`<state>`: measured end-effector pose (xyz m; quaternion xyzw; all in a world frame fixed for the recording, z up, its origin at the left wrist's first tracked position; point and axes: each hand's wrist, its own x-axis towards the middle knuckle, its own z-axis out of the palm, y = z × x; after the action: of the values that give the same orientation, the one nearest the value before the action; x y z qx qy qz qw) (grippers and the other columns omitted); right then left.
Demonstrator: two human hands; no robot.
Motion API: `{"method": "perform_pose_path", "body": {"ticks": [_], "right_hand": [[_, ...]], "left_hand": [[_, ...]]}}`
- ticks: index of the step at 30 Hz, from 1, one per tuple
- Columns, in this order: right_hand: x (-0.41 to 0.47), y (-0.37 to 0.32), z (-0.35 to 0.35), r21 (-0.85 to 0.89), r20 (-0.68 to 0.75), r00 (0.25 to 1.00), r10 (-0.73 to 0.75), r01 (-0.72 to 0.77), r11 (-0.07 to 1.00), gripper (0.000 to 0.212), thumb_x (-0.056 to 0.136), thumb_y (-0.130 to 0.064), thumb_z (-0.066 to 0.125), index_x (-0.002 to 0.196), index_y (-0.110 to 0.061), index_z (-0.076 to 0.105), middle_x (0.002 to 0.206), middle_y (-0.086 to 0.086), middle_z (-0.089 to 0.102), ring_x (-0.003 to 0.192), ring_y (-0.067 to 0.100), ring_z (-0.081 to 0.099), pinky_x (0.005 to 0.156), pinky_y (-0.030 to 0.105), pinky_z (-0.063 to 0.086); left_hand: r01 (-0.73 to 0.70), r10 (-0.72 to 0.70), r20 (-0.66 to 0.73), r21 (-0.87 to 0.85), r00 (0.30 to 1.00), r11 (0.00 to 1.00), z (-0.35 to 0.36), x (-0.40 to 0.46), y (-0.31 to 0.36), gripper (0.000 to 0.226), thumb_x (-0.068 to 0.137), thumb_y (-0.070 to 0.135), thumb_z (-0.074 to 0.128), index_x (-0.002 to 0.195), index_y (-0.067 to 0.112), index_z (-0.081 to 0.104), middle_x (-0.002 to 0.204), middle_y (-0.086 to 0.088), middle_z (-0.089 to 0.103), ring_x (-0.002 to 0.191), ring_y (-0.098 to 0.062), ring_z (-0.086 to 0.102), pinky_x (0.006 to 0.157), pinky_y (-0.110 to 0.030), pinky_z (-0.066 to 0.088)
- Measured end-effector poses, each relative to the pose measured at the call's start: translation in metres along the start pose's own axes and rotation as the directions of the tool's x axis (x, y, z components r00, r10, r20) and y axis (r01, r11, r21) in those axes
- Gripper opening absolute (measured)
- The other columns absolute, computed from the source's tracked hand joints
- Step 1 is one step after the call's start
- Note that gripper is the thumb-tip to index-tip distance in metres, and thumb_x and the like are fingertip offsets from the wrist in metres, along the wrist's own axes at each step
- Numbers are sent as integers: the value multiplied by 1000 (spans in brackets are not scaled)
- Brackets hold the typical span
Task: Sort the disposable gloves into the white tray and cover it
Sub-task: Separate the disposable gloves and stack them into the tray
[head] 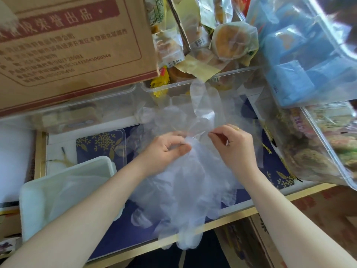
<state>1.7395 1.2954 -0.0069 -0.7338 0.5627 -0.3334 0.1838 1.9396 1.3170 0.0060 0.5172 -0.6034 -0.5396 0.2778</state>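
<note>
**A:** Status on hands?

**B:** Left hand (166,146) has fingers curled, pinching the clear glove plastic at the top of the pile. Right hand (232,141) does the same just beside it, thumb and forefinger nipping a fold of one glove (204,105) that stands up above both hands. Ring visible on a right finger.

**A:** Gloves location?

**B:** Loose heap of disposable gloves (185,190) lies on the dark blue patterned surface (119,235), between the two forearms. Some glove fingers droop over the near gold-coloured edge (228,217). Translucent, so exact count not readable.

**A:** White tray?

**B:** White tray (32,192) sits left of the heap, partly under the left forearm. Something pale and filmy shows inside it; can't tell whether that is gloves. Heap and tray are close, contact not clear.

**A:** Cover?

**B:** Clear flat lid (118,136) lies on the blue surface behind the tray, beside the left hand. Can't confirm it belongs to the tray.

**A:** Surroundings?

**B:** Cardboard box (73,45) with red print top left, resting over a clear bin (87,113). Second clear bin (154,89) in the middle back, packaged buns (234,42) piled above it. Bag of blue packs (309,55) top right, clear container of snacks (328,144) on the right.
</note>
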Motion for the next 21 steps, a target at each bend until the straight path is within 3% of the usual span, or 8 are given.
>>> {"method": "perform_pose_path", "body": {"ticks": [3, 5, 8, 11, 13, 15, 18, 21], "right_hand": [[-3, 4, 3, -25, -27, 998, -55, 55, 998, 13, 78, -20, 68, 77, -7, 68, 77, 5, 63, 64, 17, 53, 54, 27, 46], [-5, 8, 3, -8, 10, 1000, -9, 9, 1000, 15, 79, -23, 70, 84, -9, 66, 96, 6, 60, 87, 22, 53, 68, 24, 42], [-4, 17, 2, 143, 217, 910, 352, -386, 911, 50, 81, -29, 70, 123, -16, 47, 130, 1, 42, 118, 14, 40, 96, 28, 37], [-2, 20, 4, 168, 417, 704, 575, -682, 712, 76, 80, -31, 70, 141, -21, 25, 126, -1, 46, 108, 16, 50, 91, 32, 44], [-3, 21, 8, -59, 495, 642, 586, -647, 760, 62, 84, -25, 66, 136, -14, 34, 111, 4, 55, 93, 18, 52, 80, 29, 43], [-7, 21, 14, -186, 478, 655, 585, -575, 797, 40, 85, -17, 58, 122, -10, 45, 101, 8, 58, 84, 22, 51, 73, 33, 42], [-10, 18, 21, -188, 402, 700, 591, -568, 801, 34, 81, -17, 59, 113, -9, 50, 104, 8, 55, 93, 27, 54, 77, 34, 44], [-11, 18, 31, -331, 338, 755, 562, -464, 822, 37, 80, -32, 67, 106, -8, 57, 111, 10, 49, 103, 29, 48, 84, 34, 40]], "left_hand": [[-63, 63, -26, 5, 998, 998, 2, -1, 1, 24, 85, 31, 57, 79, 10, 68, 79, 9, 57, 78, 3, 55, 75, -9, 40], [-97, 100, -62, 45, 993, 994, 2, -3, -4, 31, 88, 30, 61, 75, 3, 65, 70, 0, 52, 68, -4, 51, 68, -12, 40], [-31, 35, -162, 29, 986, 999, -4, -6, -15, 30, 88, 35, 59, 89, 7, 70, 86, -10, 66, 81, -13, 59, 78, -21, 45], [80, -80, -254, -14, 964, 997, -12, -10, -21, 30, 86, 35, 56, 92, 10, 70, 92, -10, 69, 84, -14, 60, 83, -31, 47], [97, -80, -291, 47, 953, 994, -16, -12, -23, 23, 88, 29, 56, 91, 11, 70, 90, -10, 69, 82, -11, 59, 78, -24, 46], [87, -54, -299, 99, 953, 991, -17, -14, -24, 18, 90, 25, 57, 91, 13, 70, 88, -6, 69, 79, -7, 58, 74, -17, 43], [-16, 46, -226, 133, 973, 991, -19, -18, -23, 13, 91, 29, 57, 90, 23, 69, 86, 11, 68, 82, 1, 58, 77, -11, 41], [-145, 162, -144, 119, 976, 982, -21, -23, -20, 27, 90, 36, 53, 89, 15, 69, 92, 9, 66, 86, -3, 60, 81, -12, 41]]}}
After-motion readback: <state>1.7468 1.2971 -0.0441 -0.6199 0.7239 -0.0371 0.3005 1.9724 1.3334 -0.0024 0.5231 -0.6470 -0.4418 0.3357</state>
